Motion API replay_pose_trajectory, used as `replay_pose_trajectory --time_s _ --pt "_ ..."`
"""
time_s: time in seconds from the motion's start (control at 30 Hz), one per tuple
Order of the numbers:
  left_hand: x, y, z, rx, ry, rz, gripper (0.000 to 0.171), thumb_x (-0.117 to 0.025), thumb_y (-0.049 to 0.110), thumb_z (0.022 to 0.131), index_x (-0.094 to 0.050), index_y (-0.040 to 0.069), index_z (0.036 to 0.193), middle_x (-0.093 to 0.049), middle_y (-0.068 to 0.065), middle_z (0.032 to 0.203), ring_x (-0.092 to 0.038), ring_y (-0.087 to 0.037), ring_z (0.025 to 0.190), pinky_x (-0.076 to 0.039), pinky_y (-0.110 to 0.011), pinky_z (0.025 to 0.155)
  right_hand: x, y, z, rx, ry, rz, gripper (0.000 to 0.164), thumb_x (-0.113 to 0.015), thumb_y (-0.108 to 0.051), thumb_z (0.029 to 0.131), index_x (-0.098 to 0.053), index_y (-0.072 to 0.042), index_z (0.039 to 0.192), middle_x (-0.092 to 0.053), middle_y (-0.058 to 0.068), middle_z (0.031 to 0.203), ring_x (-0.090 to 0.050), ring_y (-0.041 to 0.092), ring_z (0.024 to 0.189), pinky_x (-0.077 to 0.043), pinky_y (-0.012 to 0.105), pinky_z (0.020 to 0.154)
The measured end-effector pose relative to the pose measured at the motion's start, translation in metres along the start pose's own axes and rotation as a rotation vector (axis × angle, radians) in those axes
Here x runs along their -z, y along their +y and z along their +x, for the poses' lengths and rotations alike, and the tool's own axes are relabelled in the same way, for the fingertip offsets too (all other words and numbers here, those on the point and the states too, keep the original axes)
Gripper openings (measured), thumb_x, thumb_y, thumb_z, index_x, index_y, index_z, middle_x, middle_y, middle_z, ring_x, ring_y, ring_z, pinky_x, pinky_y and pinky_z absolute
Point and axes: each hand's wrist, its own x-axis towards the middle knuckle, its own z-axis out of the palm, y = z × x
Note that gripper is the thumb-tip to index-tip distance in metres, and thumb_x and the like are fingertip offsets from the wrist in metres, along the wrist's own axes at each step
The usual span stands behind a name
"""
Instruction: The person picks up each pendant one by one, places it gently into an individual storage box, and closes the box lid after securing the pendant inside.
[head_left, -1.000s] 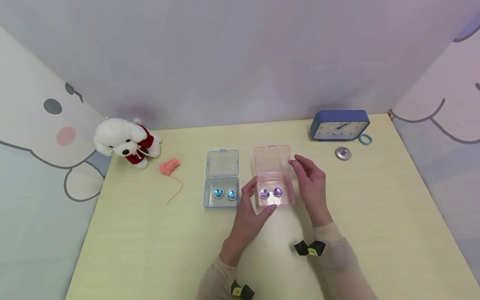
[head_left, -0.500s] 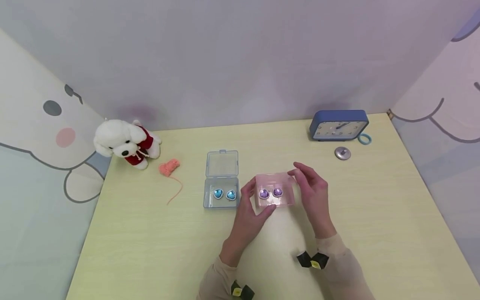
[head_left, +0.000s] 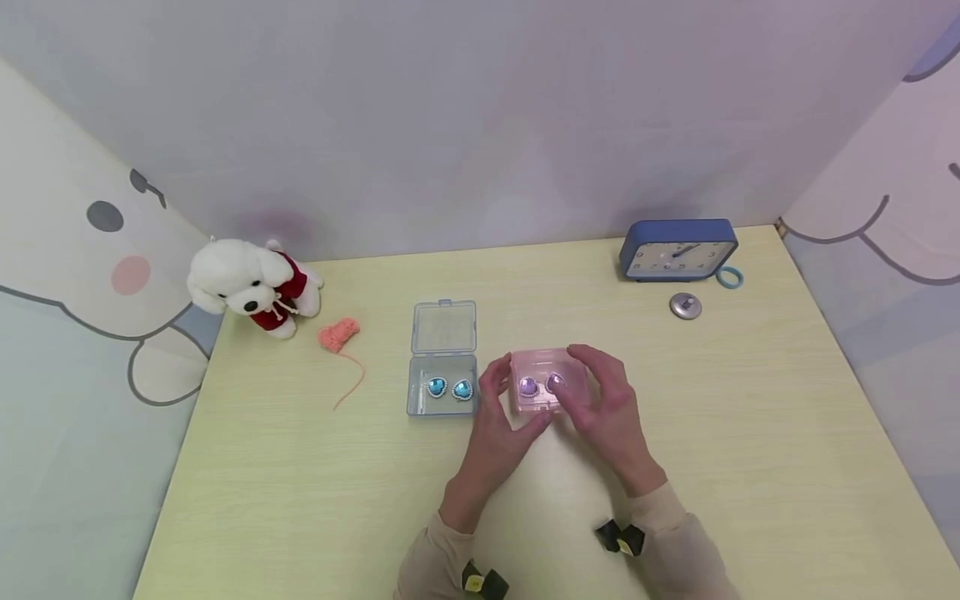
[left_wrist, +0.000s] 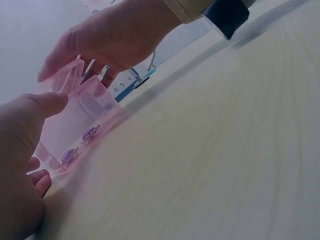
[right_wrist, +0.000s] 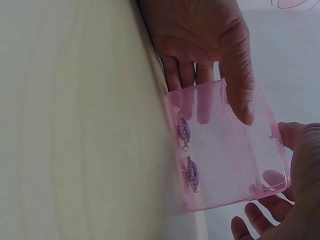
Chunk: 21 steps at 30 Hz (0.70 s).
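Note:
My left hand [head_left: 498,437] grips the left side of a clear pink plastic box [right_wrist: 215,192], its thumb at the front and its fingers round the far side. The box's hinged lid [right_wrist: 260,142] is swung over the top but tilted, with a gap at the front in both wrist views. At the right, my right hand [head_left: 611,417] holds this lid, thumb on the front edge by the latch and fingers at the back. Two purple heart-shaped gems [head_left: 528,387] with beaded rims lie inside; the right thumb partly covers one in the head view.
Left of the pink box stands an open blue box [head_left: 444,408] with two blue heart gems [head_left: 437,387]. Farther left are coral yarn [head_left: 339,334] and a plush dog [head_left: 247,279]. A blue clock [head_left: 678,250], a blue ring [head_left: 730,277] and a metal knob lid [head_left: 686,306] stand back right.
The pink box's lid has swung from upright at the back down over the box. My right hand has followed it forward and left, its thumb now at the front. My left hand has stayed put.

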Motion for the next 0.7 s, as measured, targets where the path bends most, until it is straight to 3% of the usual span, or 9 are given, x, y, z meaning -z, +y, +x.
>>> replay_pose_trajectory --time_s 0.13,0.27,0.37,0.57,0.7 --pt "0.001 0.001 -0.001 -0.014 -0.018 0.010 0.096 -0.084 0.032 0.090 -0.020 0.024 0.162 -0.039 0.001 0.165 -0.040 -0.023 0.151 -0.037 -0.054 0.121 -0.003 0.002 -0.003 -0.009 -0.027 -0.005 0.051 -0.084 -0.011 0.086 -0.066 -0.001 0.133 -0.061 0.016 0.145 -0.051 0.039 0.137 -0.042 0.056 0.111" --pt "0.001 0.002 -0.001 -0.026 -0.033 0.015 0.094 -0.081 0.033 0.092 -0.019 0.024 0.163 -0.037 0.002 0.166 -0.039 -0.023 0.152 -0.037 -0.056 0.121 -0.004 0.004 -0.005 -0.005 -0.046 -0.016 0.054 -0.085 -0.012 0.085 -0.065 -0.001 0.133 -0.056 0.018 0.150 -0.049 0.042 0.139 -0.043 0.062 0.109" --pt "0.001 0.002 -0.002 -0.030 -0.039 0.015 0.092 -0.079 0.036 0.093 -0.019 0.024 0.163 -0.036 0.002 0.166 -0.038 -0.023 0.153 -0.037 -0.056 0.121 -0.004 0.006 -0.005 -0.003 -0.063 -0.042 0.057 -0.087 -0.013 0.083 -0.064 -0.003 0.135 -0.053 0.017 0.152 -0.049 0.041 0.140 -0.045 0.054 0.110" --pt "0.002 0.002 -0.002 -0.030 -0.044 0.017 0.090 -0.076 0.040 0.095 -0.020 0.024 0.163 -0.036 0.002 0.166 -0.039 -0.025 0.152 -0.037 -0.058 0.120 -0.005 0.010 -0.006 0.003 -0.077 -0.053 0.062 -0.088 -0.016 0.082 -0.063 -0.004 0.137 -0.051 0.016 0.154 -0.050 0.040 0.139 -0.034 0.020 0.115" --pt "0.002 0.001 -0.002 -0.031 -0.045 0.008 0.090 -0.076 0.039 0.095 -0.020 0.025 0.163 -0.036 0.001 0.166 -0.040 -0.027 0.152 -0.037 -0.060 0.119 -0.006 0.013 -0.006 0.015 -0.072 -0.034 0.062 -0.089 -0.014 0.081 -0.063 -0.003 0.137 -0.051 0.018 0.152 -0.051 0.042 0.138 -0.029 0.012 0.116"
